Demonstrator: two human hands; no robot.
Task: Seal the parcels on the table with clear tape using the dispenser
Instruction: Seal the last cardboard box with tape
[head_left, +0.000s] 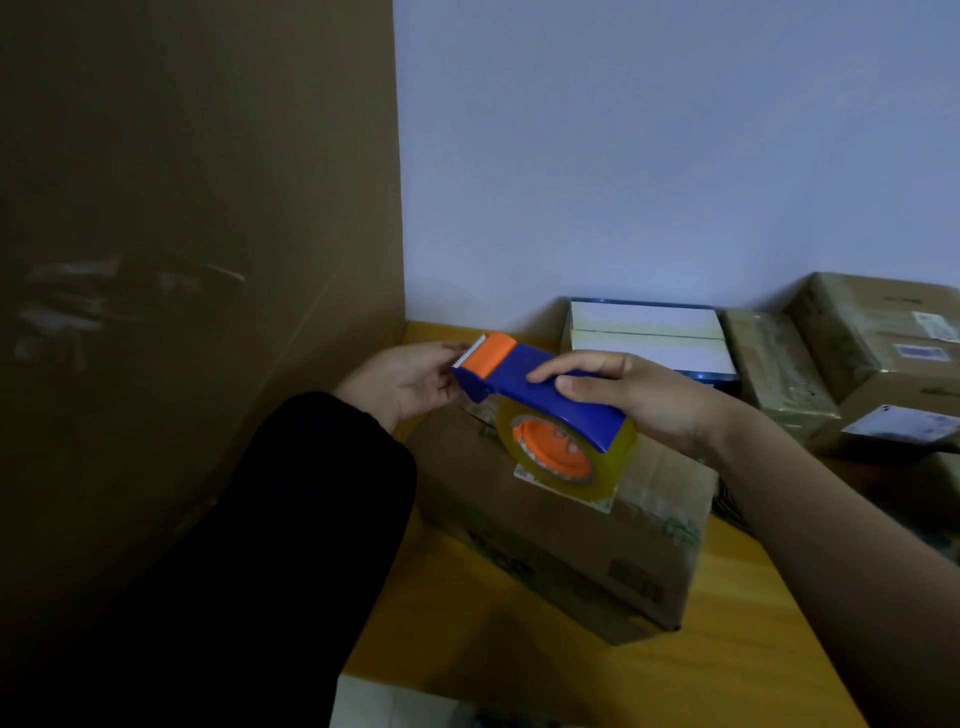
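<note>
My right hand (631, 389) grips the blue body of a tape dispenser (519, 371) with an orange head and a serrated blade. A roll of clear tape (613, 462) on an orange hub hangs under it. My left hand (410, 379), in a black sleeve, reaches to the blade end with its fingers at the dispenser's tip; what they touch is hidden. Below the dispenser a brown cardboard parcel (561, 530) lies on the yellow wooden table (727, 649).
A tall cardboard sheet (197, 260) fills the left side. Against the back wall stand a white-topped box (649, 338) and several taped brown parcels (878, 343). The table's near edge runs along the bottom.
</note>
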